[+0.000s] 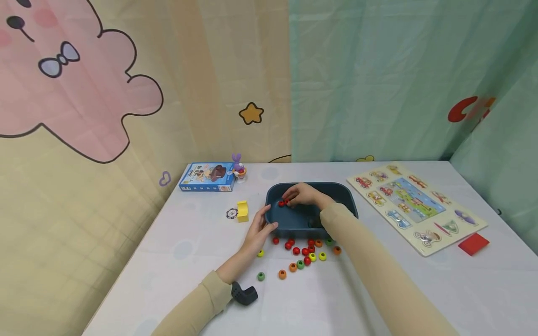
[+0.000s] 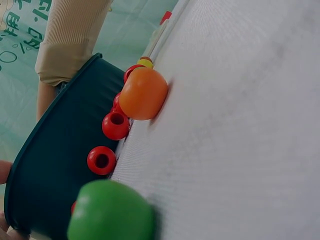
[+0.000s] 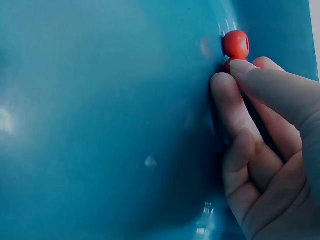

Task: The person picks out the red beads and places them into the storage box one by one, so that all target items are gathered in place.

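Inside a dark blue plastic basin [image 1: 294, 233], my right hand [image 1: 303, 193] pinches a red bead [image 3: 235, 64] between thumb and fingertips, close to the wall. Another red bead [image 3: 236, 44] sits right against the pinched one. My left hand [image 1: 256, 233] holds the basin's left front corner, thumb on the near side and fingers at the left rim. In the left wrist view only its fingertips [image 2: 4, 172] show at the rim. In front of the basin lie loose beads, among them red beads [image 1: 296, 251], a green bead [image 2: 112, 212] and an orange bead [image 2: 144, 94].
Yellow beads [image 1: 322, 256] lie among the others. A wooden picture puzzle [image 1: 414, 200] and a red square block [image 1: 473, 244] are on the right. Back left are a blue box [image 1: 207, 176], a purple rabbit figure [image 1: 238, 165], a yellow block [image 1: 242, 211] and a round chip [image 1: 231, 213].
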Motion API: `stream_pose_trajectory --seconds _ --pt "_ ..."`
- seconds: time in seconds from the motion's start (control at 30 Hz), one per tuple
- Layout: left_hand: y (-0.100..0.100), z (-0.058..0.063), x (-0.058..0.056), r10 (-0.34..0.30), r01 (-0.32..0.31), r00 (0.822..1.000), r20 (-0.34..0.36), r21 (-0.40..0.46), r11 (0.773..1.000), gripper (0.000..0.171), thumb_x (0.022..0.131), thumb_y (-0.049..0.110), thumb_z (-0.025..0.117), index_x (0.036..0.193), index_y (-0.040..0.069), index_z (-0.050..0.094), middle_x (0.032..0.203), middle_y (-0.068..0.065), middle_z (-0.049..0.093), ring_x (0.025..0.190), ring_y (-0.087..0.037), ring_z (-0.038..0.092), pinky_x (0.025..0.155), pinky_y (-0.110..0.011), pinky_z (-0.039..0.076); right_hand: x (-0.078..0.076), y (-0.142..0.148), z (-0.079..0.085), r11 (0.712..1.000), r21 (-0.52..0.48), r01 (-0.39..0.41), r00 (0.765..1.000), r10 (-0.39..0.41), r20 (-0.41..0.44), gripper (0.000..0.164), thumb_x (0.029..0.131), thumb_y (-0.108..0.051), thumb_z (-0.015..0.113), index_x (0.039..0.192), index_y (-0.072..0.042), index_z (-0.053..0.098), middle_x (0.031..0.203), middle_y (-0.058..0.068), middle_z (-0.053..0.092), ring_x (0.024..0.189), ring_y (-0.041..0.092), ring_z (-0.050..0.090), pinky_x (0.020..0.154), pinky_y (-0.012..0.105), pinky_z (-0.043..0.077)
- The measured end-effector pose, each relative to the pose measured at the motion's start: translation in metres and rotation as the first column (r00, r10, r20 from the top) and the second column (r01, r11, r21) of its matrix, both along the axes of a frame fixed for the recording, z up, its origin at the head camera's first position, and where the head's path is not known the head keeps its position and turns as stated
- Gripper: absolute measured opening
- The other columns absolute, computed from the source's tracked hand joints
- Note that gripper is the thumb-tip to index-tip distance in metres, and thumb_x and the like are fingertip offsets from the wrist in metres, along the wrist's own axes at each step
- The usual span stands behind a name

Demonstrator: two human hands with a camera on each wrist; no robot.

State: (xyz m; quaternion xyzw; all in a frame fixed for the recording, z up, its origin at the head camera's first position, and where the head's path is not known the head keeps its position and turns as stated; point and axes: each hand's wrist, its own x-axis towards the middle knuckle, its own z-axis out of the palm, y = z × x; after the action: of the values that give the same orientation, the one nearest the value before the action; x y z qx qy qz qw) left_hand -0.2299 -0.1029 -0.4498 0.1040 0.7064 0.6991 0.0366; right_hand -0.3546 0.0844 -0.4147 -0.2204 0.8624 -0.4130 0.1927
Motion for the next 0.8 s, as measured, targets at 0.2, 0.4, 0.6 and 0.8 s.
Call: stream_pose_trajectory --seconds 0.2,0.4,0.6,0.8 --pt "0.000 0.000 0.000 0.015 -0.015 1.000 0.001 -0.010 1.000 0.054 0.089 0.009 0.050 0.138 0.012 0.029 0.145 -0.004 0.022 0.130 -0.020 0.026 0.102 -0.034 0.027 0.000 -0.002 0.001 1.000 -0.007 -0.015 1.000 0.015 0.009 0.031 0.081 0.000 0.060 0.112 0.000 0.059 0.109 0.015 0.061 0.082 0.019 0.062 0.074 0.031 0.052" --pt "0.000 0.006 0.005 -0.006 0.006 1.000 0.023 0.001 1.000 0.054 0.090 0.007 0.049 0.139 0.011 0.027 0.146 -0.006 0.019 0.130 -0.022 0.024 0.103 -0.034 0.026 -0.002 0.004 0.011 0.998 0.010 -0.060 0.998 0.060 -0.024 0.035 0.080 -0.002 0.063 0.115 0.000 0.058 0.111 0.013 0.060 0.093 0.019 0.060 0.077 0.030 0.051" --pt "0.002 0.022 0.014 -0.015 0.015 1.000 0.001 -0.005 1.000 0.054 0.090 0.005 0.047 0.139 0.007 0.025 0.146 -0.010 0.017 0.130 -0.028 0.022 0.103 -0.035 0.025 0.008 0.022 0.058 0.988 -0.066 -0.140 0.981 0.129 -0.145 0.039 0.080 -0.011 0.065 0.117 -0.004 0.057 0.111 0.013 0.060 0.099 0.021 0.058 0.079 0.032 0.050" --pt "0.003 0.025 0.016 -0.020 0.020 1.000 -0.010 -0.012 1.000 0.053 0.090 0.005 0.046 0.139 0.006 0.024 0.146 -0.011 0.018 0.130 -0.029 0.024 0.101 -0.035 0.028 0.061 0.042 0.095 0.965 -0.163 -0.205 0.957 0.163 -0.239 0.035 0.083 -0.014 0.063 0.115 -0.004 0.057 0.107 0.012 0.062 0.097 0.021 0.059 0.081 0.031 0.049"
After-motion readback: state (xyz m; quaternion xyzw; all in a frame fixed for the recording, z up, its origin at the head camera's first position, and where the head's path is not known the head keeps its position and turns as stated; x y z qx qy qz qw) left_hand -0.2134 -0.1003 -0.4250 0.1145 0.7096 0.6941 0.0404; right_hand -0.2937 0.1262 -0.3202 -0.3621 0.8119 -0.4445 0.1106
